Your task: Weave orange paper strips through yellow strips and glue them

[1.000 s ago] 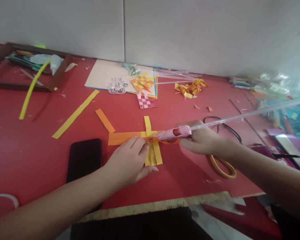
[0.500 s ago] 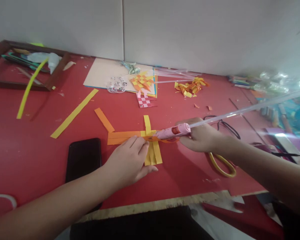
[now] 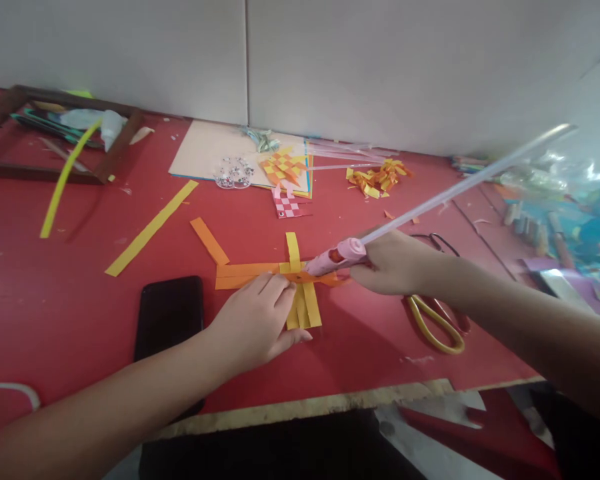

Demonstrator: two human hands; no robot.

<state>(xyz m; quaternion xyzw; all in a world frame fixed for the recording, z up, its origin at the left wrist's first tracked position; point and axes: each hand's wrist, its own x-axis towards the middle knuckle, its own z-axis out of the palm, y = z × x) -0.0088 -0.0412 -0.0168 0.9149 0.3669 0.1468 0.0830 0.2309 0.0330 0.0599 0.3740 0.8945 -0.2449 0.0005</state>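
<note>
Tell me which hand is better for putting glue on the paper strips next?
Probably the right hand: it holds the pink glue gun, with its nozzle end at the crossed paper strips. The left hand has its fingertips on the strips.

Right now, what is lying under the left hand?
Orange strips run partly beneath the left hand at its fingertip end, and yellow strips show along its right side. Whatever lies directly below the hand is covered.
</note>
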